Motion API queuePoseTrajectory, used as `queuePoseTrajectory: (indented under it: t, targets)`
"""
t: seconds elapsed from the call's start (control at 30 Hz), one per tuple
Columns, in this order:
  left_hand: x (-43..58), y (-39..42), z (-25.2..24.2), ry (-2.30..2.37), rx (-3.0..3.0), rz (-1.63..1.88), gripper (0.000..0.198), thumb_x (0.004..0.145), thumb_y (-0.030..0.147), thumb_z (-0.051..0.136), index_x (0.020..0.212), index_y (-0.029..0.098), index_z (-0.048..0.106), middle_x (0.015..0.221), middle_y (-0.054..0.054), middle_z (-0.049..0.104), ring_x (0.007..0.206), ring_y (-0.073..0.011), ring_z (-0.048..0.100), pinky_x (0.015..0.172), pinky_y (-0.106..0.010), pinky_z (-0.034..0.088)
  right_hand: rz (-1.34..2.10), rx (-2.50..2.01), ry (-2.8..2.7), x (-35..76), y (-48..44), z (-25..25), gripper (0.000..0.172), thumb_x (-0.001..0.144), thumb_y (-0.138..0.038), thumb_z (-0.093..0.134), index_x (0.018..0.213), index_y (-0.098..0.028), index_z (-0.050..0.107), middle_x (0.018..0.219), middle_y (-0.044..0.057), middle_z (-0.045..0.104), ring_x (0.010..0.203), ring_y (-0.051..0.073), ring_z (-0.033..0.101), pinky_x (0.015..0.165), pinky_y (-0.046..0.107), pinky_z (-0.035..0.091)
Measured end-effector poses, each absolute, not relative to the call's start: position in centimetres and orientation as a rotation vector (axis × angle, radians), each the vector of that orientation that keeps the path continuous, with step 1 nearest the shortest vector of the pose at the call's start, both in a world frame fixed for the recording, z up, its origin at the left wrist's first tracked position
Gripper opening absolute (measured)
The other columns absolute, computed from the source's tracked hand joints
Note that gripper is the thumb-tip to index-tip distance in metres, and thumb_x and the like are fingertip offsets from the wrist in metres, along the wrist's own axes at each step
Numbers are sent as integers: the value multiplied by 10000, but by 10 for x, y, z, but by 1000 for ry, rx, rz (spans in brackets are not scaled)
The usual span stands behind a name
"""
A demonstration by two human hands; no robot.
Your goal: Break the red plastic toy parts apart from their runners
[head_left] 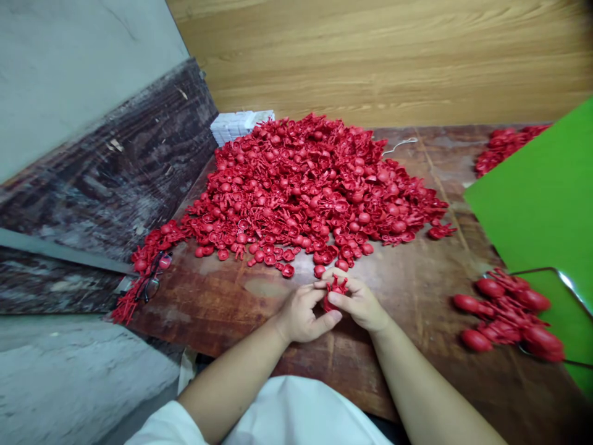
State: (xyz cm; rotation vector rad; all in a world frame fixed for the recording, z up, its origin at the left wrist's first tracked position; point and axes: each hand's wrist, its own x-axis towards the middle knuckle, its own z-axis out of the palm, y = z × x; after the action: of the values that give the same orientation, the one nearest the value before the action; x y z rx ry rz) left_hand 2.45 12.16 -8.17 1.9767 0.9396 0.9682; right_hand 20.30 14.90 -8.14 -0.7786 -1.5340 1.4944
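Near the table's front edge, my left hand (pixel 306 312) and my right hand (pixel 364 303) meet around one small red plastic piece (pixel 334 293). The piece has a rounded part and thin prongs that stick up. My right thumb presses on its front, and the fingers of both hands curl behind it. My left fingers are closed against its left side, partly hidden. Just beyond my fingertips lies a large heap of red plastic pieces (pixel 296 185), a mix of round, cup-like shells and pronged, hand-like parts.
A cluster of larger red figures (pixel 504 315) lies at right, beside a green panel (pixel 546 204) and a metal rod (pixel 567 281). Eyeglasses (pixel 151 287) rest among red pieces at the left edge. White stacked blocks (pixel 238 125) and a white string (pixel 402 144) are behind on the wooden table (pixel 208 309).
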Motion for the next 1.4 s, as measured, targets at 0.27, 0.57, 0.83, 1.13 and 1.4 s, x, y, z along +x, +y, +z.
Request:
queuePoseTrajectory:
  t: [0.27,0.57,0.83,1.13,1.4]
  targets:
    - [24,122,-83,788,1958,920,396,863,383,610,1171,143,676,1137,-141,725,1065,-286,689,968,-417,535,1355,-706,-1806,196,142,-76,344,996,-426,502,1228,-277,708,1353,98,629,1270,285,557,1127,516,375]
    - [21,132,-84,742,1726,965,896,594,887,589,1071,139,717,982,-132,725,958,-307,688,937,-418,527,1306,-662,-1829,197,135,-69,335,982,-471,505,1119,-284,747,1551,50,446,1433,307,381,1201,545,241]
    - [20,129,-89,845,1579,1029,844,401,822,759,867,124,668,826,-85,686,814,-257,650,812,-367,535,1254,-652,-1895,191,136,-70,403,969,-526,502,911,-234,775,1518,75,489,1417,294,398,1207,538,217]
    - [22,126,-90,971,1686,1057,848,393,786,810,913,136,651,781,-62,663,758,-222,631,761,-341,545,1146,-669,-1966,194,143,-78,494,924,-637,501,814,-211,725,1417,117,576,1330,303,493,1157,533,328]
    - [25,122,-89,1047,1924,1042,673,622,828,651,774,175,591,703,-36,600,676,-190,600,706,-327,542,1020,-694,-2129,190,139,-80,423,915,-598,549,919,-222,743,1494,138,497,1369,334,456,1150,602,331]
